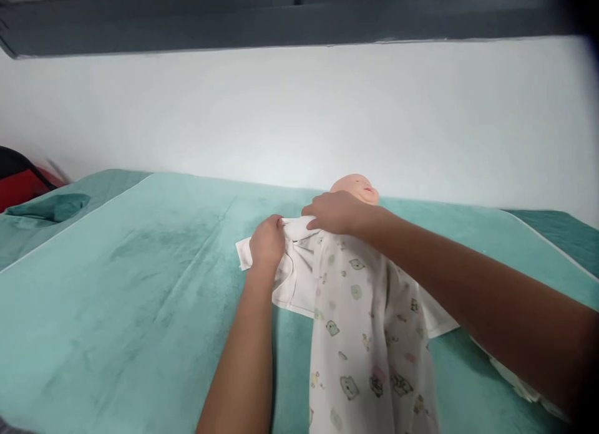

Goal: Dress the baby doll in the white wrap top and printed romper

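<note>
A baby doll (358, 188) lies on its back on a teal blanket (140, 284), its head toward the far wall. It wears a white garment (365, 322) printed with small animals. My left hand (267, 242) is closed on the garment's left sleeve near the doll's shoulder. My right hand (333, 212) presses on the garment's collar just below the doll's chin, fingers curled over the cloth. The doll's arms are hidden under the fabric and my hands.
The white wall (299, 110) stands close behind the bed. A dark green folded cloth (51, 206) and a red and black object (19, 181) lie at the far left. A darker green cover (556, 231) shows at the right edge.
</note>
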Demonstrator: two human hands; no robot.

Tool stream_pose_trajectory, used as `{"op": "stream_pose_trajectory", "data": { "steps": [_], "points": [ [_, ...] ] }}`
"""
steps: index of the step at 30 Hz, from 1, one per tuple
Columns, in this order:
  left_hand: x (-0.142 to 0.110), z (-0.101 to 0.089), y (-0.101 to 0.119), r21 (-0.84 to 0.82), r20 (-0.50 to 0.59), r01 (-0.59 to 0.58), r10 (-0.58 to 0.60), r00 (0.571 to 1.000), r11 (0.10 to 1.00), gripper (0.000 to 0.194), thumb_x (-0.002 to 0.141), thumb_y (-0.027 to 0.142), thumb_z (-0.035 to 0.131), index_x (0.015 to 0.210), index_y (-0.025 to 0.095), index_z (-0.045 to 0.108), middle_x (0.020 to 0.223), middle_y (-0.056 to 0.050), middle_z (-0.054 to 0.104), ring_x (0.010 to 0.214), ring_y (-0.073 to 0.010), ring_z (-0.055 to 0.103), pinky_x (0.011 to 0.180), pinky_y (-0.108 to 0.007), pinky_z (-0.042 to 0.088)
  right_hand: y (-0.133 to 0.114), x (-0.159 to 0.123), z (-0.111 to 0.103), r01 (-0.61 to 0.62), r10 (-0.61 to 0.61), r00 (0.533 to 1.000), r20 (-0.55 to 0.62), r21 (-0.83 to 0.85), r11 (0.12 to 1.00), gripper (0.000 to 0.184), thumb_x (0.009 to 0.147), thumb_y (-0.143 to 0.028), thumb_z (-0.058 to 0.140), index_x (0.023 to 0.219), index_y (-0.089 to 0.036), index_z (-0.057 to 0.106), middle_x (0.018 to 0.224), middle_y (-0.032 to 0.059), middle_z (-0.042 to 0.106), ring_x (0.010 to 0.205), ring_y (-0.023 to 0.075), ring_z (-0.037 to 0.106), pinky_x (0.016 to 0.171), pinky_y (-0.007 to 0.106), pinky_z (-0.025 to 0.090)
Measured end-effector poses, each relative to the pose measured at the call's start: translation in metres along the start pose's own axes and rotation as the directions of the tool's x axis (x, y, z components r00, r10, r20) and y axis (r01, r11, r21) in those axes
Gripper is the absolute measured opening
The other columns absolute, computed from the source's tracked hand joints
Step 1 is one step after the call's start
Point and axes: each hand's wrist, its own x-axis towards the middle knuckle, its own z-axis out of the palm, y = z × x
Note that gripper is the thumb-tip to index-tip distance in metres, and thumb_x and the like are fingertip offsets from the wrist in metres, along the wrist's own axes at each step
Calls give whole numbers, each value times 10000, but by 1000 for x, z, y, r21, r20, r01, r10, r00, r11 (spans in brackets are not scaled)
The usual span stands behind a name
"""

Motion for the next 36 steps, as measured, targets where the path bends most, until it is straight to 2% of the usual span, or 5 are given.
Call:
{"op": "stream_pose_trajectory", "data": {
  "steps": [5, 18, 25, 30, 36],
  "points": [
    [7, 3, -12, -204, 31, 118, -114, 993, 972, 309, 934, 245, 422, 1057, 224, 704, 1126, -110, 742, 1095, -269, 656, 922, -385, 477, 24, -15, -4, -155, 162, 979, -125, 68, 986, 245, 879, -531, 619, 950, -322, 723, 885, 59, 695, 957, 306, 637, 790, 415, 409],
    [15, 9, -21, -455, 51, 193, -191, 980, 869, 295, 844, 187, 446, 1004, 169, 694, 966, -82, 756, 826, -176, 692, 747, -282, 529, 20, -25, -9, -158, 161, 980, -119, 29, 987, 237, 932, -420, 537, 1032, -295, 712, 985, 69, 694, 894, 273, 627, 763, 391, 390],
    [9, 1, -15, -591, -185, 86, -238, 954, 802, 299, 892, 217, 364, 1072, 205, 602, 1041, -64, 723, 903, -175, 680, 788, -294, 544, 8, -13, -3, -155, 159, 985, -69, 60, 986, 276, 957, -441, 493, 1079, -282, 683, 1050, 72, 702, 878, 257, 639, 707, 356, 393],
    [3, -3, -4, -392, -510, -68, -155, 846, 918, 257, 970, 277, 359, 1103, 219, 571, 1164, -69, 672, 1115, -168, 616, 986, -301, 475, -8, 11, 9, -60, 62, 997, -50, 43, 997, 286, 954, -405, 518, 1160, -280, 672, 1123, 84, 706, 1018, 273, 644, 719, 332, 415],
    [-4, 13, 17, -181, -143, -253, 229, 963, 950, 323, 1025, 354, 347, 1158, 237, 617, 1182, -68, 704, 1138, -220, 626, 993, -366, 449, -14, 13, 6, -46, 56, 995, -77, 129, 991, 287, 937, -337, 540, 1164, -246, 691, 1152, 101, 713, 1020, 272, 653, 769, 340, 452]
  ]
}}
